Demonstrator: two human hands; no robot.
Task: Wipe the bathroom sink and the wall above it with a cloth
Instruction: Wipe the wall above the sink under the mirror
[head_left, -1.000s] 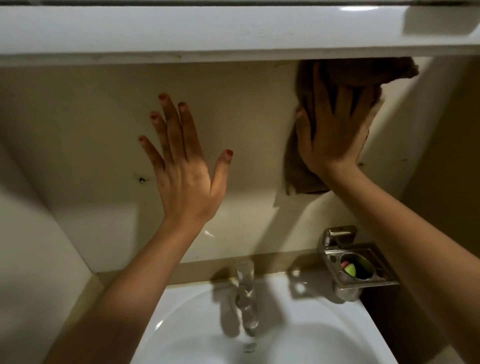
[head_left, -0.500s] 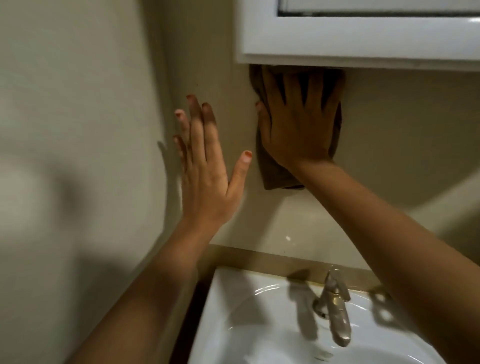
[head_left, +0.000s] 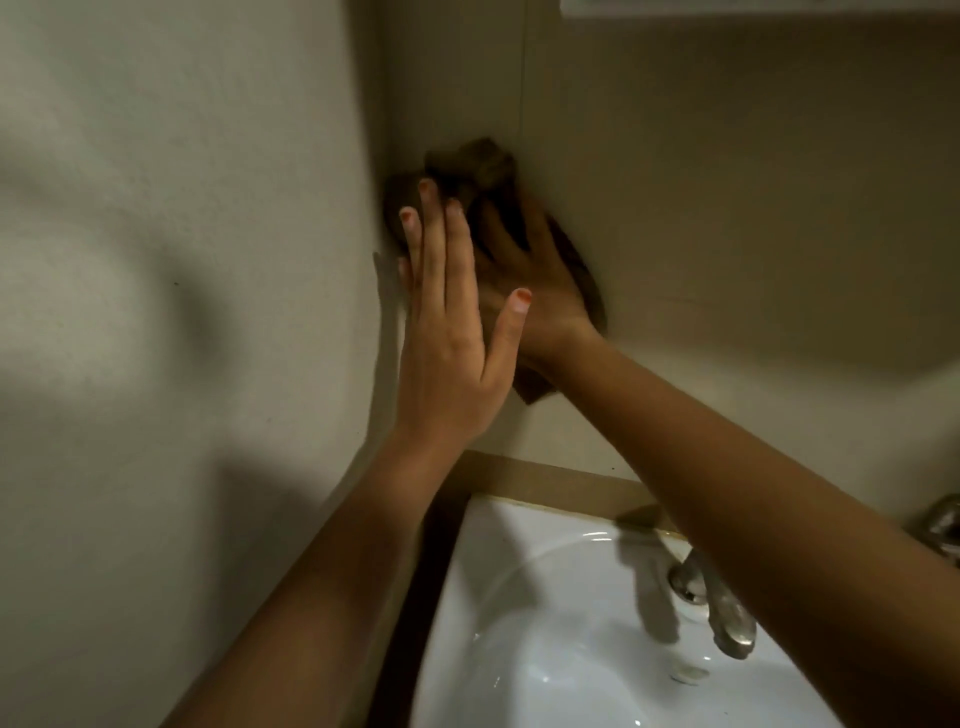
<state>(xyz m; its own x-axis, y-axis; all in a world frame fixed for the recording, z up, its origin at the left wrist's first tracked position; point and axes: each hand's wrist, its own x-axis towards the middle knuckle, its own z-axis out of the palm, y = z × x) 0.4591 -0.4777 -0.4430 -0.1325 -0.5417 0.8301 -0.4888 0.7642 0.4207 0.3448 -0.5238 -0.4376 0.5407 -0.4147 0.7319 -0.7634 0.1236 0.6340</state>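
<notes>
Head view shows the wiping has travelled leftward along the wall above the sink: a second ago the cloth was pressed high up under the cabinet edge on the right, half a second ago it sat under the cabinet's left end, and now it is lower down and jammed into the corner where the side wall (head_left: 182, 260) meets the back wall (head_left: 727, 208). That suggests the upper band of wall has had its pass and the corner is getting its turn; the sink looks not yet wiped, as far as I can judge. Starting at the left, the left hand (head_left: 447, 332) is flat and open, fingers straight and close together with the thumb angled out, holding nothing; it stands edge-on just beside the side wall, and I cannot tell whether it touches. It overlaps the front of the right hand (head_left: 540, 280), which lies immediately to its right with fingers spread wide, palm pressing the brown cloth (head_left: 478, 161) against the back wall. The cloth bunches above the fingertips into the corner, and a strip of it trails out beyond the wrist on the right and below the palm. Well below both hands, the white sink (head_left: 519, 597) sits against the wall, and the metal tap (head_left: 727, 618) stands further right, under the right forearm.
</notes>
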